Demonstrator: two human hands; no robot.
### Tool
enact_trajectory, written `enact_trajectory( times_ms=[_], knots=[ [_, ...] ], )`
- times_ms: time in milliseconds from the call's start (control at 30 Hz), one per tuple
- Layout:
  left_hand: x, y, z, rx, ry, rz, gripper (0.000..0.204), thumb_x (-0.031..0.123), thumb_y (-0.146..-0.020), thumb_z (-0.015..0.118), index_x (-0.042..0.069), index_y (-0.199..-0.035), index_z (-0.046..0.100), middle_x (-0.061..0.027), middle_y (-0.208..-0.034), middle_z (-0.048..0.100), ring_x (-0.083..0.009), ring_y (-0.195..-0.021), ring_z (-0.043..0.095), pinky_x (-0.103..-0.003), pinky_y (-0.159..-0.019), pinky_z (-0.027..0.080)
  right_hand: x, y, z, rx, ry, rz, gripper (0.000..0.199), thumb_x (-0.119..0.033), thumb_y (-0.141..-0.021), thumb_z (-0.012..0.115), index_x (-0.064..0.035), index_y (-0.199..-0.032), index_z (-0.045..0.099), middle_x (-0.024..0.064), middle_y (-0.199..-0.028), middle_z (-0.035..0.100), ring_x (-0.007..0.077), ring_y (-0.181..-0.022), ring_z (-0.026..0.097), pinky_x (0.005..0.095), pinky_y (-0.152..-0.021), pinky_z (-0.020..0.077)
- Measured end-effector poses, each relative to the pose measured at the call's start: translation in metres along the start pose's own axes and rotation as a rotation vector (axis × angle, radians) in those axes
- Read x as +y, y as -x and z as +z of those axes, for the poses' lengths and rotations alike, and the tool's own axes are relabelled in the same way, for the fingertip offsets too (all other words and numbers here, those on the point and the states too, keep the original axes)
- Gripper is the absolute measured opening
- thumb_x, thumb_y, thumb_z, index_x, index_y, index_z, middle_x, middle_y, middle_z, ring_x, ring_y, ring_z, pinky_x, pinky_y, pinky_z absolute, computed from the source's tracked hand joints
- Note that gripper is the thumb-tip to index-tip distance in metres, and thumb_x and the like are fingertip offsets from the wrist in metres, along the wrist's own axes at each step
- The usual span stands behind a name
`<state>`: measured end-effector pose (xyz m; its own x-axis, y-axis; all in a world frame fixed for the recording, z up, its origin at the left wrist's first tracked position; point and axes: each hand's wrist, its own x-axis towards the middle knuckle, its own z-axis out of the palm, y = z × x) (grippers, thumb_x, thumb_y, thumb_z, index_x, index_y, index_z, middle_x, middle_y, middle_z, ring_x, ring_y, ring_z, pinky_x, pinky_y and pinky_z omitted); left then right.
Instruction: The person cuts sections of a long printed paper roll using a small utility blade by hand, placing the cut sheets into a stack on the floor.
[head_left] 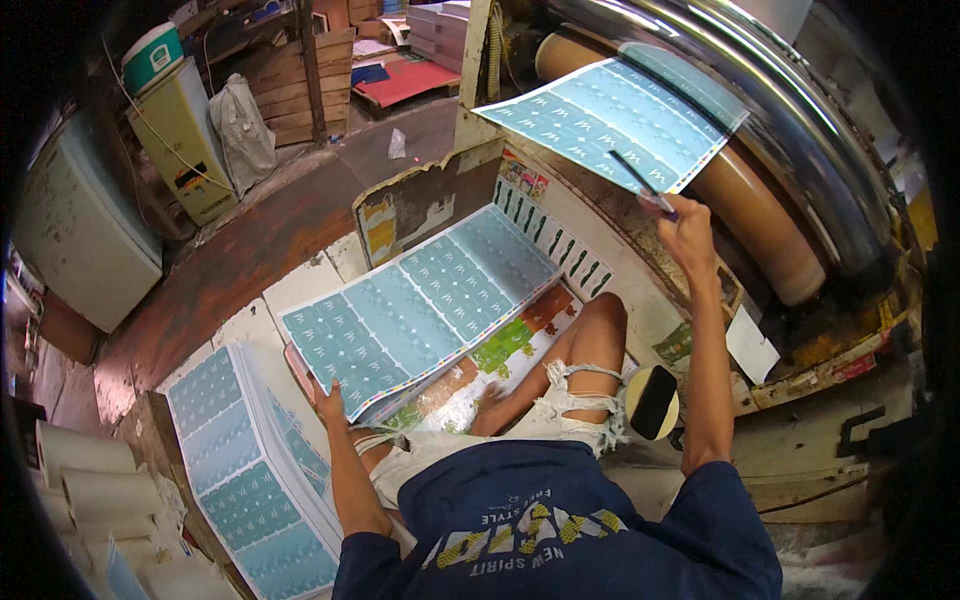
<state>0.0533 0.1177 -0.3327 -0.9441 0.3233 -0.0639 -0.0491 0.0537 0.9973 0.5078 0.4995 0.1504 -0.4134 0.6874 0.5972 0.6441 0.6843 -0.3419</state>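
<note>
My left hand (331,402) grips the near left corner of a teal printed sheet (420,300), which lies sloping in front of my legs. Raised at the right, my right hand (684,228) is closed round a thin dark stick (632,169), whose tip overlaps a second teal sheet (575,115). That sheet comes off the large shiny roller (800,110) of a machine, and its near corner is beside my right fingers. Whether those fingers also pinch the corner, I cannot tell.
A stack of similar printed sheets (250,470) stands at the left. Paper rolls (95,500) lie at the lower left. A worn board (430,205) rises behind the front sheet. Below the machine's side hangs a white paper (752,345). A round pad (652,402) sits by my knee.
</note>
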Motion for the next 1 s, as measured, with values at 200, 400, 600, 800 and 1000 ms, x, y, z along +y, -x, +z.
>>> enact_trajectory(
  times_ms=[200,400,600,800,1000],
  knots=[
    [0.012,0.022,0.069,-0.038,-0.278,0.193,0.060,0.011,-0.089,0.064,0.000,-0.141,0.036,-0.0171,-0.139,0.047,-0.0305,-0.124,0.046,-0.036,-0.107,0.031,-0.010,0.031,-0.014,-0.056,-0.009,0.027,0.030,-0.004,-0.075,0.059,-0.0075,-0.102,0.072,0.0215,-0.083,0.068,0.0247,-0.066,0.067,0.0333,-0.066,0.0503],
    [0.061,0.017,0.058,-0.146,-0.576,0.123,0.103,0.036,-0.076,0.078,-0.004,-0.146,0.013,-0.0286,-0.146,0.028,-0.0379,-0.134,0.032,-0.040,-0.112,0.025,-0.013,0.038,-0.001,-0.059,-0.090,-0.023,0.029,-0.001,-0.077,0.061,-0.0075,-0.103,0.072,0.0188,-0.087,0.071,0.0206,-0.061,0.063,0.0314,-0.061,0.0484],
    [0.100,0.059,0.038,-0.188,-0.595,0.200,0.101,0.038,-0.072,0.081,-0.008,-0.141,0.023,-0.0310,-0.136,0.040,-0.0405,-0.126,0.042,-0.043,-0.106,0.035,-0.014,0.065,0.024,-0.100,-0.299,-0.032,0.042,0.003,-0.072,0.062,-0.0129,-0.110,0.071,0.0198,-0.108,0.068,0.0226,-0.077,0.068,0.0301,-0.063,0.0495],
    [0.161,0.136,-0.027,-0.413,-0.695,0.183,0.036,0.023,-0.079,0.068,0.001,-0.106,0.061,-0.0253,-0.101,0.064,-0.0406,-0.093,0.064,-0.045,-0.077,0.051,-0.028,0.093,0.035,-0.237,-0.332,0.101,0.044,-0.003,-0.071,0.055,-0.0084,-0.112,0.069,0.0256,-0.109,0.064,0.0356,-0.104,0.064,0.0371,-0.088,0.0525],
    [0.148,0.257,-0.163,-0.595,-1.656,-0.344,0.039,0.041,-0.072,0.074,0.003,-0.066,0.071,-0.0116,-0.055,0.063,-0.0238,-0.054,0.065,-0.041,-0.054,0.053,-0.045,0.121,0.037,-0.252,-0.394,0.035,0.044,-0.002,-0.070,0.055,-0.0088,-0.112,0.069,0.0228,-0.106,0.066,0.0337,-0.106,0.064,0.0372,-0.091,0.0517]
  ],
)
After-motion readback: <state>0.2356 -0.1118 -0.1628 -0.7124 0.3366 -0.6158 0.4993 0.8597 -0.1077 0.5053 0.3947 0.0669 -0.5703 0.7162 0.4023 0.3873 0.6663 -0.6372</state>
